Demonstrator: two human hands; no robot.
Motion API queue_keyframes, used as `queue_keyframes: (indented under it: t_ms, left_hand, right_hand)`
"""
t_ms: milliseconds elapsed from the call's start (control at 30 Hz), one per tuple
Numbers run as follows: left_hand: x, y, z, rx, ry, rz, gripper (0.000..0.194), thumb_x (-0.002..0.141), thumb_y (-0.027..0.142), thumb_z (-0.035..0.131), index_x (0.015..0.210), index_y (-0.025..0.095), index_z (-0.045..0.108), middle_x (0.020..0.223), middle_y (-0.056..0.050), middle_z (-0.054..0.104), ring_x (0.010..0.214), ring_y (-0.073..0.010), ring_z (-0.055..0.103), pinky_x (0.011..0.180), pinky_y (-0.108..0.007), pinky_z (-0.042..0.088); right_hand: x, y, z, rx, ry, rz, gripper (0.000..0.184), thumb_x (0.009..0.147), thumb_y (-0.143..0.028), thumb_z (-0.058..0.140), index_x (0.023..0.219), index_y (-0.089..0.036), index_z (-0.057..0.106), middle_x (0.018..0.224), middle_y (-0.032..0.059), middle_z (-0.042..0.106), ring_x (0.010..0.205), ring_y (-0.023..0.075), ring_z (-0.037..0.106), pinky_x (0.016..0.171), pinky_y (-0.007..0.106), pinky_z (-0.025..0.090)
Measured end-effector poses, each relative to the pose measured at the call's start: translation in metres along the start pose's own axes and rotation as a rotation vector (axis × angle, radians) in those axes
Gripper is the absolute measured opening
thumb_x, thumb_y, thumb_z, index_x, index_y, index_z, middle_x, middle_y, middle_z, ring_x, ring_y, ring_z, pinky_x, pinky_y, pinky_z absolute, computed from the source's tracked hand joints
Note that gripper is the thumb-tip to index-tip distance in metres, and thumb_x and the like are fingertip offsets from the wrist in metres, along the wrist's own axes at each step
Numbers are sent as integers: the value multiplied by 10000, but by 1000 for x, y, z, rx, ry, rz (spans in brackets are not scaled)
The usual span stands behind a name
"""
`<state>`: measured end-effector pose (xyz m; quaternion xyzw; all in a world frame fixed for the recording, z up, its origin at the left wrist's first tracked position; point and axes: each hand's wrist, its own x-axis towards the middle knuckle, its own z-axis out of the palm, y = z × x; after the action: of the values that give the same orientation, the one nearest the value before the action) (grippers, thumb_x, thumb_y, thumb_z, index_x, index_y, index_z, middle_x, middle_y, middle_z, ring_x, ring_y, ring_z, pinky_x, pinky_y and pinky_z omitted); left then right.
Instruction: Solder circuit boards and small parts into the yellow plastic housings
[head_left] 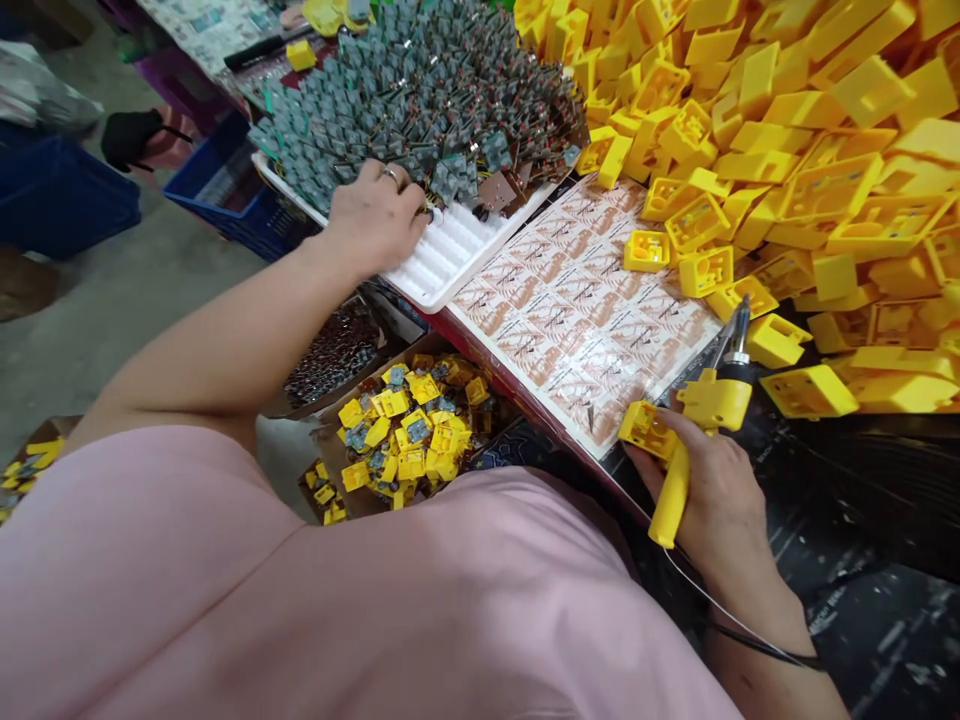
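Note:
My left hand (380, 215) reaches to the near edge of a heap of small grey components with wires (420, 90), which lies on a white ribbed tray (442, 250). Its fingers are curled down and together, and whatever is between the tips is hidden. In my right hand (724, 490) is a yellow soldering gun (709, 405), its metal tip pointing up and away from me. The same hand also holds a small yellow plastic housing (646, 430), open side up, by the fingers left of the gun. A thin white cord runs from the gun's handle along the wrist.
A large pile of yellow housings (810, 180) covers the table's right side. A patterned brown-and-white sheet (577, 300) lies between tray and pile. Below the table edge stands a box of yellow housings with grey parts (409, 430). Blue crates (225, 190) stand on the floor at left.

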<state>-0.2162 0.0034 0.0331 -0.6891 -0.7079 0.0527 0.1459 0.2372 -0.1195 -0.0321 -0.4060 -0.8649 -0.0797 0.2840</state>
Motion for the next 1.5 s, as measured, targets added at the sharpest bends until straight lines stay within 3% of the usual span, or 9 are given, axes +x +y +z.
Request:
queue_keyframes:
  t_ms: [200, 333, 467, 567, 700, 867, 1100, 1400, 1500]
  left_hand:
    - [-2, -29, -26, -656, 233, -80, 498, 891, 700, 602, 999, 231, 730, 947, -6, 737, 820, -142, 532, 845, -377, 520]
    - [-2, 3, -59, -1059, 403, -63, 483, 803, 681, 788, 903, 213, 725, 778, 43, 693, 661, -79, 567, 657, -323, 564]
    - [3, 76, -80, -1439, 130, 146, 294, 839, 430, 837, 899, 163, 731, 758, 25, 670, 652, -63, 594, 654, -296, 592]
    - [1, 136, -77, -1647, -195, 84, 94, 959, 183, 653, 1014, 122, 699, 928, -9, 708, 782, -60, 636, 776, -283, 618]
    - [-24, 182, -45, -1396, -354, 290, 252, 979, 185, 567, 1182, 133, 708, 1195, -91, 732, 1031, -160, 707, 920, -363, 619]
    - [-58, 173, -15, -750, -11, 762, 327, 1002, 289, 507, 1082, 155, 795, 1247, -130, 735, 1191, -291, 682, 1029, -476, 575]
    - [-54, 183, -36, -549, 57, 609, 368, 1006, 396, 496, 1062, 185, 793, 1115, -98, 769, 1073, -299, 694, 963, -478, 538]
    - [-40, 186, -48, -609, -292, 589, 230, 859, 386, 658, 968, 193, 722, 916, -35, 741, 914, -224, 701, 802, -322, 529]
    - [-39, 187, -54, -739, -115, 525, 189, 915, 351, 603, 972, 205, 709, 932, -26, 750, 872, -191, 702, 836, -329, 546]
  right_hand:
    - [-1, -4, -1, -87, 17, -10, 323, 1008, -352, 662, 1270, -165, 632, 796, 35, 670, 724, 207, 643, 688, 305, 505]
    - [-4, -3, 0, -77, 25, 2, 348, 995, -342, 680, 1287, -159, 633, 770, 28, 658, 726, 211, 625, 710, 310, 504]
    - [-5, -4, 1, -60, 13, 25, 336, 994, -327, 681, 1285, -168, 624, 799, 30, 667, 731, 207, 623, 699, 310, 493]
    - [-5, -6, -2, -54, -2, 45, 348, 998, -343, 677, 1301, -188, 607, 861, 42, 692, 761, 204, 642, 743, 318, 507]
    - [-7, -6, -6, -5, -14, 110, 419, 992, -374, 682, 1355, -204, 558, 927, 43, 712, 837, 224, 680, 944, 407, 522]
    - [-9, -6, -5, 83, -9, 115, 428, 984, -287, 696, 1373, -206, 538, 930, 36, 725, 821, 207, 684, 822, 333, 533]
    - [-6, -10, -5, 98, -8, 122, 448, 999, -405, 680, 1356, -178, 532, 944, 62, 718, 859, 230, 695, 880, 375, 552]
    - [-12, -6, -4, 149, 32, 149, 547, 979, -265, 682, 1474, -244, 449, 972, 47, 728, 948, 241, 718, 886, 365, 552]
    - [-12, -6, -5, 166, 40, 163, 515, 974, -273, 693, 1446, -225, 492, 931, 46, 721, 944, 238, 711, 880, 351, 551]
